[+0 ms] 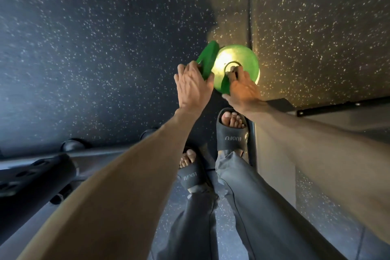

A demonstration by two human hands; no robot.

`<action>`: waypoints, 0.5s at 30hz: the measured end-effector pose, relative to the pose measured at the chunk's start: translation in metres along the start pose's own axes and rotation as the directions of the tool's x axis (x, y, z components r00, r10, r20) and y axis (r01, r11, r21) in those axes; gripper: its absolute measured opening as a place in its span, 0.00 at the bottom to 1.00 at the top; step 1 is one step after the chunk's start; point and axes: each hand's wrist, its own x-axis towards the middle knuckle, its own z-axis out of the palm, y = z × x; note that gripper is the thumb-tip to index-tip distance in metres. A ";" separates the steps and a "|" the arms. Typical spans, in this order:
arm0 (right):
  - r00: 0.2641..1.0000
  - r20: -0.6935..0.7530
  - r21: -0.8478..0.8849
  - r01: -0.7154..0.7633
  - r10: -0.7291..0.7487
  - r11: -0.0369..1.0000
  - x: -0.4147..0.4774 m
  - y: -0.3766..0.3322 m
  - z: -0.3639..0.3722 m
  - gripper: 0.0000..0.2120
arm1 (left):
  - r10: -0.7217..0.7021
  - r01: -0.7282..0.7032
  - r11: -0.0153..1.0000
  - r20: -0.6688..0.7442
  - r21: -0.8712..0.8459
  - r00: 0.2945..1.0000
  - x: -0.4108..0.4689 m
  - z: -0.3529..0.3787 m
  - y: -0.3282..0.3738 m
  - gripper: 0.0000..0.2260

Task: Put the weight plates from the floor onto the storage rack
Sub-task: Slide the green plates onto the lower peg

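1. Fingers (190, 70) of the left hand (193, 86) are curling round the near edge of a round green weight plate (207, 57), which is standing tilted on its rim on the dark speckled rubber floor (105, 48).
2. Fingers (233, 72) of the right hand (244, 88) are hooking into the centre hole of a second round green weight plate (248, 59). It is lying flat on the floor, just right of the tilted one and brightly lit. A dark green sliver by the right thumb is showing too; whether it belongs to this plate or another I cannot tell.
3. Both plates are sitting far of the person's feet in grey slide sandals (232, 137), straight ahead.
4. What the coming move seems to be turning on: the dark metal storage rack (88, 153), with its stubby pegs, is lying near and left, behind the left forearm. The left hand is therefore looking nearer to it. The tilted plate, already up on edge, is probably needing only a lift and a swing back to the left, while the flat plate is needing tipping up first.
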 end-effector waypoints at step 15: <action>0.979 0.186 -0.015 -0.082 0.084 0.996 -0.007 -0.052 -0.071 0.38 | -0.478 0.537 0.818 0.278 -0.205 0.833 -0.043 -0.063 -0.053 0.21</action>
